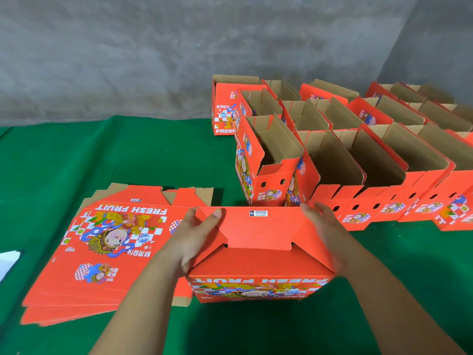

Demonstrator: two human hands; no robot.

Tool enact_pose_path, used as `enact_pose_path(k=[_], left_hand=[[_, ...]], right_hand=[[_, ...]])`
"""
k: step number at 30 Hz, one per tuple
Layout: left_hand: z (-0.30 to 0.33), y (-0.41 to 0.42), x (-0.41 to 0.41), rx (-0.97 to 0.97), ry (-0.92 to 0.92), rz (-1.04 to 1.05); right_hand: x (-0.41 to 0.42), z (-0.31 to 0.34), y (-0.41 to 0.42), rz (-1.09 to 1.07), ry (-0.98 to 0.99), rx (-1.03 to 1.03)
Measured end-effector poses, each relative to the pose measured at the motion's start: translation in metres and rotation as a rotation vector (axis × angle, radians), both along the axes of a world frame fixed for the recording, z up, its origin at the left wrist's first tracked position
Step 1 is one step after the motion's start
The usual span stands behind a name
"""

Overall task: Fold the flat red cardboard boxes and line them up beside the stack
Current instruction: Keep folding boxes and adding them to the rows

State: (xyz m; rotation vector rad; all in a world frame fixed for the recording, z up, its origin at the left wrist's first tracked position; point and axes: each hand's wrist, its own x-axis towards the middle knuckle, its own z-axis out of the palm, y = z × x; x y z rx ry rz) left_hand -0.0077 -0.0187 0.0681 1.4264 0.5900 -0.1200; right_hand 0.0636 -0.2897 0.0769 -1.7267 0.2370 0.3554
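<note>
We hold the red box (258, 252) between flat, open palms: left hand (198, 237) at nine o'clock, right hand (323, 226) at three.

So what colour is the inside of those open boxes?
Plain brown cardboard inside the folded boxes, red outside; the head view shows it.

I get even, soft overhead light, fairly bright, no glare. Short dark shadow under the box (258, 254) on the green cloth (76, 155). Right hand (325, 226) motion-blurred. Wide-angle bend along the edges; overall slightly soft, compressed.
</note>
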Motion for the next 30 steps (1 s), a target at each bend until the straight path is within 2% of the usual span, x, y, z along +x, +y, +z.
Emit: enact_pose_path(k=[2, 7, 9, 11, 13, 15, 16, 18, 19, 20, 21, 22, 23, 24, 26, 29, 30], left_hand=[[0.001, -0.008, -0.013, 0.088, -0.091, 0.020], [0.022, -0.013, -0.043, 0.363, -0.339, 0.094], [0.039, -0.011, -0.051, 0.546, -0.408, 0.106], [0.050, -0.012, -0.058, 0.720, -0.449, 0.133], [0.059, -0.011, -0.066, 0.752, -0.491, 0.152], [0.067, -0.003, -0.071, 0.683, -0.489, 0.167], [0.075, 0.003, -0.069, 0.575, -0.487, 0.186], [0.078, 0.024, -0.064, 0.118, -0.501, 0.242], [0.073, 0.035, -0.065, -0.012, -0.514, 0.242], [0.068, 0.044, -0.066, -0.187, -0.494, 0.298], [0.065, 0.049, -0.065, -0.340, -0.386, 0.305], [0.057, 0.049, -0.066, -0.358, -0.291, 0.263], [0.048, 0.048, -0.069, -0.321, -0.243, 0.118], [0.046, 0.047, -0.066, -0.220, -0.243, -0.037], [0.027, 0.042, -0.068, -0.135, -0.309, -0.126], [0.006, 0.040, -0.063, 0.000, -0.498, -0.189], [0.003, 0.040, -0.060, 0.032, -0.515, -0.221]], right_hand=[[-0.007, 0.001, -0.009, 0.017, 0.096, 0.015], [-0.028, 0.027, -0.021, 0.069, -0.071, 0.201], [-0.036, 0.036, -0.018, 0.084, -0.139, 0.243], [-0.043, 0.041, -0.012, 0.035, -0.283, 0.154], [-0.047, 0.043, -0.007, -0.030, -0.401, 0.052], [-0.049, 0.041, -0.007, -0.044, -0.504, -0.004], [-0.050, 0.043, -0.005, -0.032, -0.557, -0.006], [-0.051, 0.040, -0.005, -0.055, -0.528, 0.221], [-0.051, 0.036, -0.004, -0.057, -0.494, 0.324], [-0.050, 0.036, -0.001, -0.074, -0.510, 0.317], [-0.047, 0.033, 0.001, -0.078, -0.520, 0.332], [-0.044, 0.027, 0.002, -0.065, -0.489, 0.367], [-0.041, 0.029, 0.005, -0.081, -0.438, 0.450], [-0.039, 0.032, 0.006, -0.089, -0.367, 0.530], [-0.021, 0.036, 0.006, -0.054, -0.246, 0.563], [-0.002, 0.036, 0.001, 0.206, -0.190, 0.350], [0.001, 0.032, -0.002, 0.200, -0.149, 0.283]])
